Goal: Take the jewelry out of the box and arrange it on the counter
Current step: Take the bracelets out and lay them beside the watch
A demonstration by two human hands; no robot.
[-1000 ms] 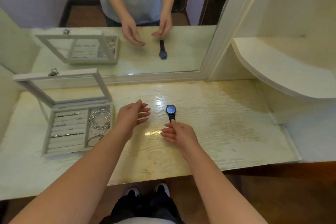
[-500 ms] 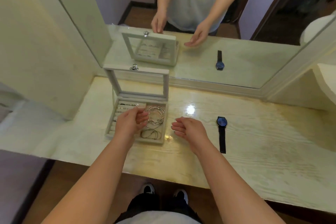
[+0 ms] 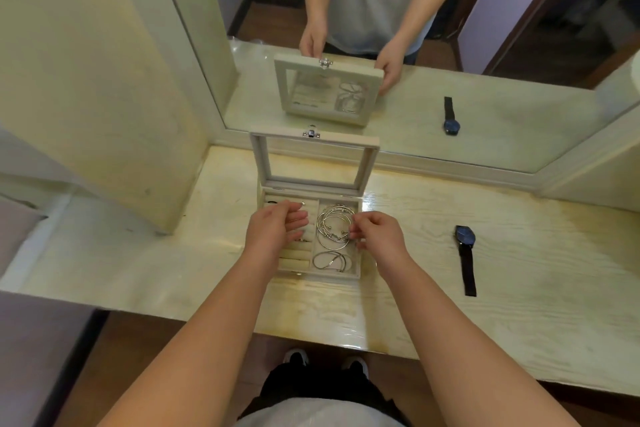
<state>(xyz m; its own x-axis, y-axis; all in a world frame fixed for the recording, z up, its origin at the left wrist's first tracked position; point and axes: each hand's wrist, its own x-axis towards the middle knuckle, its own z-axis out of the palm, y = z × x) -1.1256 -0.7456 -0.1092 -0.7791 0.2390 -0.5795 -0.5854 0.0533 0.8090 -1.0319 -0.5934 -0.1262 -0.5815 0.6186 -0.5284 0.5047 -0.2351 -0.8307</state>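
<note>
The desk (image 3: 450, 305) is a long slab with a pale, glossy wood-grain surface, and it runs up to a framed wall mirror (image 3: 485, 45). On it stands the box (image 3: 258, 163), square and covered in pale cloth. Its glass-window lid is propped upright and has a small metal clasp (image 3: 311, 134) on its top edge. Inside, padded ring rolls (image 3: 294, 258) fill the left half. A stack of thin silver bangles (image 3: 332, 229) lies in the right rear compartment, and a fine metal chain (image 3: 329, 261) is coiled in the compartment in front of it. A watch (image 3: 465, 236) with a round dark-blue face and a black strap lies flat on the desk, well to the right of the box.

The left grip (image 3: 273, 232) hovers released over the ring rolls, its fingers loosely bent and holding nothing. The right grip (image 3: 377, 232) pinches the right edge of the bangles, which are in their compartment.

Half a second ago the right grip hung over the bare desk beside the box; it has since reached in. The watch has not moved.
</note>
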